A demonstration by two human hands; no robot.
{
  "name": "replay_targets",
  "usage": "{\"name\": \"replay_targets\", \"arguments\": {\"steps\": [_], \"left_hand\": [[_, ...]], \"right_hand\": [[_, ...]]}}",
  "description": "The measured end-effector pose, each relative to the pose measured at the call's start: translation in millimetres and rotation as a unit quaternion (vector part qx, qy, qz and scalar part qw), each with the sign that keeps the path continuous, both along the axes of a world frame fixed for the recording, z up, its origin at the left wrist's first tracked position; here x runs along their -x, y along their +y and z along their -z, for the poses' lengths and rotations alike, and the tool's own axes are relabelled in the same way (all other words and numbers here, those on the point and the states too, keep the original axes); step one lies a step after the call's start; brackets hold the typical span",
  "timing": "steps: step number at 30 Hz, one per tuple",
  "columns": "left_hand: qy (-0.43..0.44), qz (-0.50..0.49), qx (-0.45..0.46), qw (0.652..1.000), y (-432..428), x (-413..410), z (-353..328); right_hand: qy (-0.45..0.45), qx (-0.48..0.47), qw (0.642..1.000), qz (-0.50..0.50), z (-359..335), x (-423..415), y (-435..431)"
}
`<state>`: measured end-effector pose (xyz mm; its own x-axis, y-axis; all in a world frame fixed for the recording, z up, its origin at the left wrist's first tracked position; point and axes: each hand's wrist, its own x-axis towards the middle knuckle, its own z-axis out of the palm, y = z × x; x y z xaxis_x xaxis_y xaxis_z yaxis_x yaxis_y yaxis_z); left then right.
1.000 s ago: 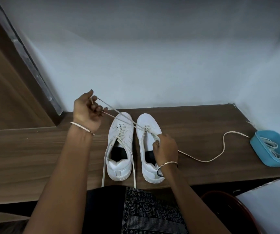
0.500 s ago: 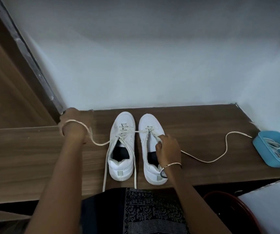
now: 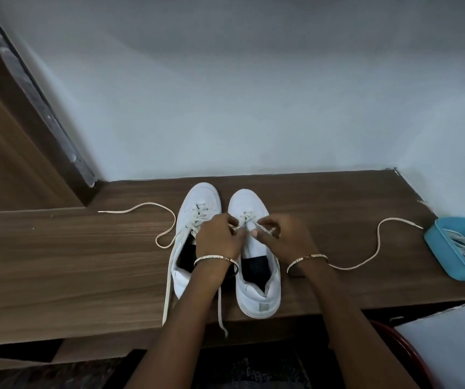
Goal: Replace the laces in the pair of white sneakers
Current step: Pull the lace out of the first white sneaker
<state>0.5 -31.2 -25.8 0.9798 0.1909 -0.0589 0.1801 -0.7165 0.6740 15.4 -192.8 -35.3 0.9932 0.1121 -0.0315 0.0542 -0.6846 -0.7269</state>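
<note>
Two white sneakers stand side by side on the wooden desk (image 3: 71, 262), toes toward the wall. The left sneaker (image 3: 197, 203) is laced, and its loose ends hang over the desk's front edge. Both my hands sit over the right sneaker (image 3: 256, 284) at its lower eyelets. My left hand (image 3: 218, 237) pinches the cream lace (image 3: 377, 240) near the tongue, and my right hand (image 3: 284, 234) pinches the same lace on the other side. One end of this lace trails left across the desk, the other curls right toward the tray.
A blue tray (image 3: 433, 245) holding white laces sits at the desk's right edge. A wooden door frame (image 3: 15, 130) rises on the left. The white wall is just behind the sneakers. A red chair rim (image 3: 402, 346) shows at bottom right.
My left hand let go of the lace end it had pulled out to the left, which now lies on the desk, and came back to the right sneaker's eyelets. My right hand stayed at the sneaker.
</note>
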Motion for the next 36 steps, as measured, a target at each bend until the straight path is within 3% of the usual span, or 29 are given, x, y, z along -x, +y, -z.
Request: {"name": "replay_targets", "arguments": {"steps": [4, 9, 13, 19, 22, 24, 25, 27, 29, 32, 36], "left_hand": [[-0.039, -0.025, -0.022, 0.999, -6.6, -0.3, 3.2], [-0.065, -0.036, -0.018, 0.997, -10.5, 3.9, 4.7], [-0.067, -0.042, 0.001, 0.997, -7.5, 3.6, 7.4], [-0.073, -0.034, 0.002, 0.997, -4.0, 3.9, 7.9], [-0.084, -0.041, -0.006, 0.996, -5.8, 5.3, 6.5], [-0.094, -0.043, -0.02, 0.994, -9.2, 7.2, 4.4], [-0.097, -0.044, -0.027, 0.994, -11.5, 8.1, 4.0], [-0.095, -0.046, -0.045, 0.993, -16.3, 9.4, 3.0], [-0.094, -0.046, -0.057, 0.993, -20.0, 9.3, 2.6], [-0.088, -0.044, -0.065, 0.993, -22.2, 7.6, 2.2], [-0.077, -0.047, -0.072, 0.993, -22.1, 7.6, 1.9]], "right_hand": [[-0.103, 0.009, 0.995, 0.007, -2.8, -17.8, 14.2], [-0.11, 0.24, 0.963, -0.048, -12.8, -32.1, 33.2], [-0.202, 0.401, 0.893, -0.03, -19.1, -34.0, 49.6], [-0.266, 0.399, 0.875, -0.063, -6.7, -31.0, 47.9], [-0.152, 0.248, 0.955, -0.065, -5.5, -45.0, 29.0], [-0.046, 0.043, 0.998, -0.031, -8.0, -47.5, 15.0], [0.005, -0.071, 0.997, 0.006, -8.8, -46.6, 8.9], [0.1, -0.249, 0.96, 0.084, -7.8, -43.9, 1.7], [0.168, -0.362, 0.907, 0.135, -9.0, -39.7, 0.0], [0.217, -0.452, 0.844, 0.191, -21.3, -42.4, -10.5], [0.21, -0.544, 0.772, 0.255, -35.1, -45.0, -54.3]]}}
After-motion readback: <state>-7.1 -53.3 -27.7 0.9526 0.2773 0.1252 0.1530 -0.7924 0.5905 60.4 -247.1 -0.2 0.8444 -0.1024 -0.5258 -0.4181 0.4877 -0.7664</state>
